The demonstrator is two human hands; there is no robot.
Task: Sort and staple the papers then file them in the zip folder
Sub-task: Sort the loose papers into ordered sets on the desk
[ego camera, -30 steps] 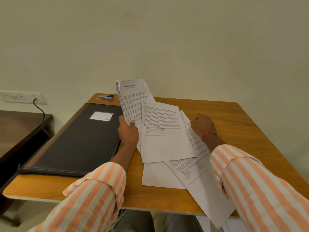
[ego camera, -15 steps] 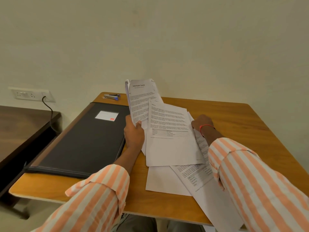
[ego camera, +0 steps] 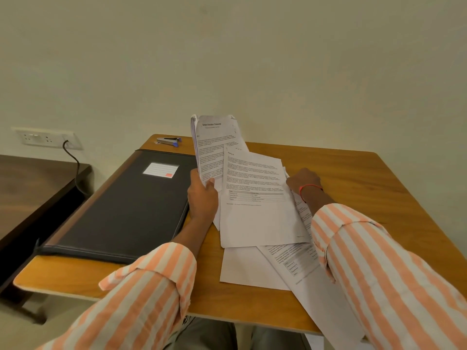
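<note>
Upright, paper stack (ego camera: 215, 145) in left hand (ego camera: 202, 198), right hand (ego camera: 304, 180) at loose sheets (ego camera: 255, 215).

- Zip folder (ego camera: 121, 210): black, with a white label (ego camera: 160, 170) marked red at one corner.
- Shirt sleeves (ego camera: 384, 269): orange-and-white stripes.
- Worktop (ego camera: 366, 188): orange-brown wood grain.
- Stapler (ego camera: 168, 141): silver and blue.
- Papers (ego camera: 255, 198): white, black print.

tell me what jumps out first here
The left hand grips a sheaf of printed papers upright at mid-table, while the right hand touches the loose sheets fanned beside it. A closed black zip folder lies on the left, with a stapler at the far edge of the wooden table.
</note>
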